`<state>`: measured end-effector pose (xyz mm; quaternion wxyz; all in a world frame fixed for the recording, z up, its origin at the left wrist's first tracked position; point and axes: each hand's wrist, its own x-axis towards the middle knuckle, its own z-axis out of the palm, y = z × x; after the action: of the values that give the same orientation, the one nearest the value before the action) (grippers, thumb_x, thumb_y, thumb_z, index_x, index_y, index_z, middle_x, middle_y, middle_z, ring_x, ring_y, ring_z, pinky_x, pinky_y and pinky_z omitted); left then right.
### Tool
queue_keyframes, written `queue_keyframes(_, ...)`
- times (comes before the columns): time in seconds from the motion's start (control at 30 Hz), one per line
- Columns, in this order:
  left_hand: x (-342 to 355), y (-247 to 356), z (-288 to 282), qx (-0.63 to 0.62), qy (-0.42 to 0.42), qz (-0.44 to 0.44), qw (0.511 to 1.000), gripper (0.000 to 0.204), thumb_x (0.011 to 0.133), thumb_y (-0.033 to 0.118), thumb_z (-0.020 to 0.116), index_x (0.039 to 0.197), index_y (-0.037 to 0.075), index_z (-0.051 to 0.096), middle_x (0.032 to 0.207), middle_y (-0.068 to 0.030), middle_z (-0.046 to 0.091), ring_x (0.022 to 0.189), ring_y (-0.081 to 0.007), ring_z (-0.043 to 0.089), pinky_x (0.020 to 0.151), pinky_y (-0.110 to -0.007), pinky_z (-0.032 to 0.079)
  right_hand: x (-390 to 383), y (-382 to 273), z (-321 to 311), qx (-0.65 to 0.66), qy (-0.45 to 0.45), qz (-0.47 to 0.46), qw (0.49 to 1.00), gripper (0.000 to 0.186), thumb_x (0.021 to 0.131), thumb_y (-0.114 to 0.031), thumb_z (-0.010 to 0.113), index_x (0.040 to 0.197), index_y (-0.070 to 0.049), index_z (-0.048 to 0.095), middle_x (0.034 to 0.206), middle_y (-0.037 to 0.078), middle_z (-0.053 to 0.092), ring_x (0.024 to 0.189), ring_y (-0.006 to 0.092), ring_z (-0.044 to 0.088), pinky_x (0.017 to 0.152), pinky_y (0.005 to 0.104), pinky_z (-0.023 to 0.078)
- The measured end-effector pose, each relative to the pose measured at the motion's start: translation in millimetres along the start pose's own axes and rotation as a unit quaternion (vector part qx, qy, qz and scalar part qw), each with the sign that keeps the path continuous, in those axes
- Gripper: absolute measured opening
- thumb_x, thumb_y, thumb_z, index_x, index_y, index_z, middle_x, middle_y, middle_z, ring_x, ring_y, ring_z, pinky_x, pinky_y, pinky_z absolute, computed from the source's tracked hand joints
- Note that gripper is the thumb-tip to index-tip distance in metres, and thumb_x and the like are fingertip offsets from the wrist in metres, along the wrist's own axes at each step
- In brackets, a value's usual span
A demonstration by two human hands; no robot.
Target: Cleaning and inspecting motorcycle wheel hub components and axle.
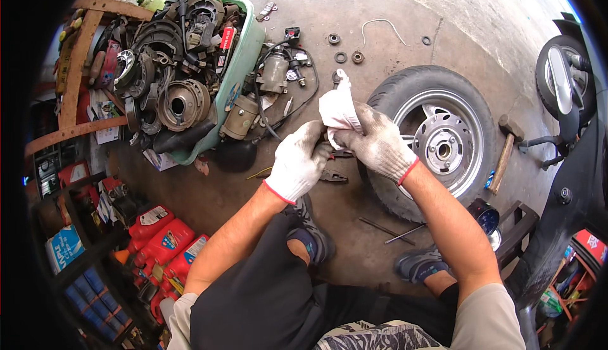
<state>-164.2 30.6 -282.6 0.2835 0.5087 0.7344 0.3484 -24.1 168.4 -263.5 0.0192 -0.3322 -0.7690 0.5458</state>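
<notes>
Rag, pale, bunched upright in the middle of the head view. Right hand, gloved, closed on it, thumb against the folds, probably to keep the cloth snug. Left hand, also gloved, narrow, fingers curled by the rag's lower edge; cannot tell whether pinching it or something hidden inside.

From the hands: wheel at 3 o'clock, flat with hub up, perhaps for easy reach; hammer beyond, also at 3. Bearings at 12, loose on the floor, seemingly set apart from the heap. Green bin at 10, piled with parts, likely for storage. Pliers at 6, just below.

Labels: blue-and-white patches on red bottles at 8; lettering on a red packet in the bin; print on a blue carton, farther out at 8.
</notes>
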Motion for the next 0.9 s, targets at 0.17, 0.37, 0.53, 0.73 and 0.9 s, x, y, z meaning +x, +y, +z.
queue_keyframes(0.17,4,2,3,-0.115,-0.039,-0.055,0.991,0.027,0.096,0.019,0.057,0.115,0.001,0.062,0.091,-0.0228,0.067,0.085,-0.0391,0.068,0.074,-0.044,0.052,4,8,6,-0.056,0.082,-0.14,0.985,0.037,0.084,-0.022,0.071,0.118,-0.008,0.063,0.112,0.017,0.066,0.106,0.0397,0.062,0.09,0.0469,0.05)
queue_keyframes(0.37,2,13,1,-0.017,-0.039,-0.071,0.997,0.027,0.092,0.01,0.061,0.118,0.002,0.062,0.092,-0.0212,0.068,0.085,-0.0367,0.069,0.073,-0.042,0.053,15,7,-4,0.092,0.02,0.012,0.995,0.03,0.089,-0.016,0.065,0.116,-0.004,0.064,0.096,0.016,0.07,0.077,0.0288,0.068,0.067,0.0393,0.055)
queue_keyframes(0.53,0,12,2,0.005,0.009,0.01,1.0,0.027,0.088,0.004,0.063,0.114,0.002,0.063,0.092,-0.0182,0.068,0.082,-0.0339,0.07,0.071,-0.039,0.054,27,33,-11,0.368,0.113,0.041,0.922,0.027,0.099,-0.013,0.056,0.123,-0.002,0.062,0.088,0.005,0.069,0.065,0.0083,0.062,0.046,0.0248,0.045)
queue_keyframes(0.73,2,11,1,0.04,0.001,-0.001,0.999,0.028,0.084,0.0,0.063,0.112,0.002,0.064,0.089,-0.0176,0.067,0.08,-0.0356,0.068,0.069,-0.04,0.054,0,12,2,-0.046,0.086,-0.152,0.984,0.045,0.089,-0.029,0.069,0.126,-0.005,0.057,0.109,0.022,0.067,0.099,0.0391,0.066,0.086,0.0471,0.052)
queue_keyframes(0.9,2,3,4,0.056,0.053,0.041,0.996,0.026,0.081,0.004,0.066,0.107,0.003,0.064,0.085,-0.0183,0.066,0.076,-0.0384,0.066,0.066,-0.043,0.053,11,9,19,-0.128,0.117,-0.144,0.974,0.041,0.089,-0.026,0.064,0.121,-0.003,0.056,0.103,0.02,0.067,0.096,0.0381,0.067,0.083,0.0482,0.052)
